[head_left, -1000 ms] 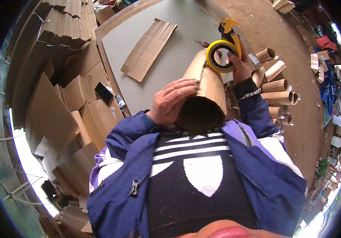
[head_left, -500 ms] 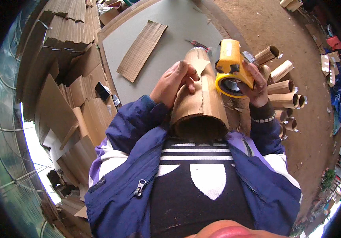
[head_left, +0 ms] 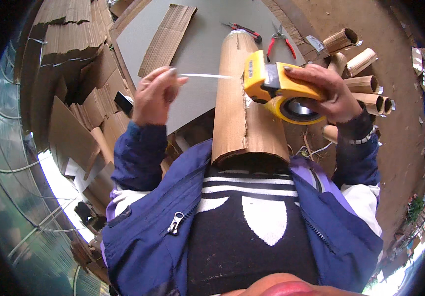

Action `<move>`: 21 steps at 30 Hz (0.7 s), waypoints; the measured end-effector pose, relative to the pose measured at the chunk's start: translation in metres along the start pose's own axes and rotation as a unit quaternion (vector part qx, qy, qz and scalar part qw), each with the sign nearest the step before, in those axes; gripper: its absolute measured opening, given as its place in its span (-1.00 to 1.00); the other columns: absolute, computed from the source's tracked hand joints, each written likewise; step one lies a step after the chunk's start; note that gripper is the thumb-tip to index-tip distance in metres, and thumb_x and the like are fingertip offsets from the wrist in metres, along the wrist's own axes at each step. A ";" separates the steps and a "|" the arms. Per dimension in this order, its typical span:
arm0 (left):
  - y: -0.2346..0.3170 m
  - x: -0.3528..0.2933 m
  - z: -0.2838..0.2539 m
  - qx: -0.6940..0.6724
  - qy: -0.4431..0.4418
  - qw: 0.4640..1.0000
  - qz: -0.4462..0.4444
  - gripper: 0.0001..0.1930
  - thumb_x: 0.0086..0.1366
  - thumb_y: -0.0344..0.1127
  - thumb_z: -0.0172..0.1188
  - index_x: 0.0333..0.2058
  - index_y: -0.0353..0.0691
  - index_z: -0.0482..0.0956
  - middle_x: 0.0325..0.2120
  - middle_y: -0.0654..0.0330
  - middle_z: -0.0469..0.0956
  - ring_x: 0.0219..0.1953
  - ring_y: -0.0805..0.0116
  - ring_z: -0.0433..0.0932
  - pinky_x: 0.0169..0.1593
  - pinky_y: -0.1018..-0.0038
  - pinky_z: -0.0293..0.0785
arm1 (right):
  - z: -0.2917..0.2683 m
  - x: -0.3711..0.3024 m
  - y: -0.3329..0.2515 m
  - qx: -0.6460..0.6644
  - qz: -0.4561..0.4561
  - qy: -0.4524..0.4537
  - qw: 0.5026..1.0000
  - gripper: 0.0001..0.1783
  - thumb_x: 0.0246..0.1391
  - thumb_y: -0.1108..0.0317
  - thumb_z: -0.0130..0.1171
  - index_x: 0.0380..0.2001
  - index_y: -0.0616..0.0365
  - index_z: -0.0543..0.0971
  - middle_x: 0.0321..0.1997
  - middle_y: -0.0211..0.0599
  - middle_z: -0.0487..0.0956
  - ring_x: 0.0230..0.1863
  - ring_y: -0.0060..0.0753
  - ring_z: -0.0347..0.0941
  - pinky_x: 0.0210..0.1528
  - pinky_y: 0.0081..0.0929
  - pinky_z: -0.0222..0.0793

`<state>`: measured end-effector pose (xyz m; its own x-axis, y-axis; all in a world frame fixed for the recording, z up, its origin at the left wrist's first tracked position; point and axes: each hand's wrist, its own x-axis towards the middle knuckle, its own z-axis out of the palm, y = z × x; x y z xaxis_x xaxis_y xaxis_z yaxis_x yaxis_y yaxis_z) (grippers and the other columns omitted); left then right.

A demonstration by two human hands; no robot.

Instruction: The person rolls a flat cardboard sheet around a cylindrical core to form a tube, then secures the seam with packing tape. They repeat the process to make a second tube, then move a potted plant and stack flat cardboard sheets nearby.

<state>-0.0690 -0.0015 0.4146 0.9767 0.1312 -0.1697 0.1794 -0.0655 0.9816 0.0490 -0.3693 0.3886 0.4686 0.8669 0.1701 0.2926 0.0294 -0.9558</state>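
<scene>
A rolled cardboard tube lies lengthwise in front of my chest, its near end open and a ragged seam along its top. My right hand grips a yellow tape dispenser at the tube's right side, over the seam. Left of the tube, my left hand is closed in a pinch on the end of a pale strip of tape. That strip stretches taut across the tube toward the dispenser.
A flat cardboard piece lies on the grey tabletop, with red-handled pliers and a red-and-black tool beyond the tube. Several finished tubes lie on the ground to the right. Cardboard stacks stand left.
My left hand has left the tube's seam and moved left, with tape now drawn out between it and the dispenser. The dispenser has tilted and come in over the tube.
</scene>
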 end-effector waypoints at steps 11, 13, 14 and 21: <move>-0.147 -0.059 0.025 -0.096 -0.127 0.928 -0.337 -0.70 0.44 -0.31 0.04 0.05 -0.32 0.53 -0.05 0.21 0.57 -0.07 0.43 0.56 0.04 0.46 0.50 | 0.007 0.015 0.020 0.176 0.128 -0.004 0.976 -0.31 -0.08 0.60 0.30 0.21 0.15 0.47 0.24 -0.25 0.49 0.21 -0.40 0.42 0.32 -0.38 0.28; -0.147 -0.061 0.032 -0.037 -0.121 0.952 -0.280 -0.68 0.45 -0.31 0.03 0.08 -0.32 0.50 -0.01 0.20 0.55 -0.06 0.43 0.56 0.05 0.45 0.49 | 0.006 0.027 0.018 0.188 0.178 -0.005 0.966 -0.29 -0.10 0.61 0.29 0.22 0.14 0.46 0.20 -0.27 0.51 0.19 -0.41 0.43 0.31 -0.40 0.30; -0.138 -0.064 0.032 -0.006 -0.108 0.963 -0.247 -0.67 0.44 -0.31 0.04 0.10 -0.32 0.48 0.00 0.19 0.54 -0.05 0.42 0.55 0.07 0.44 0.48 | 0.004 0.034 0.018 0.180 0.155 -0.023 0.971 -0.31 -0.08 0.59 0.26 0.22 0.10 0.48 0.19 -0.28 0.52 0.16 -0.42 0.45 0.29 -0.41 0.32; 0.011 -0.068 0.021 0.133 -0.152 0.979 0.038 -0.38 0.11 -0.37 0.35 0.18 -0.17 0.40 0.14 0.09 0.45 0.20 0.21 0.41 0.26 0.23 0.31 | -0.006 0.065 0.006 0.114 0.187 -0.089 0.972 -0.34 -0.07 0.62 0.21 0.19 0.03 0.52 0.14 -0.28 0.55 0.13 -0.37 0.47 0.29 -0.40 0.34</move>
<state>-0.1310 -0.0315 0.4352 0.9710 -0.1824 -0.1546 0.0891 -0.3238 0.9419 0.0863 -0.3163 0.3955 0.3492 0.9099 -0.2241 -0.0716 -0.2125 -0.9745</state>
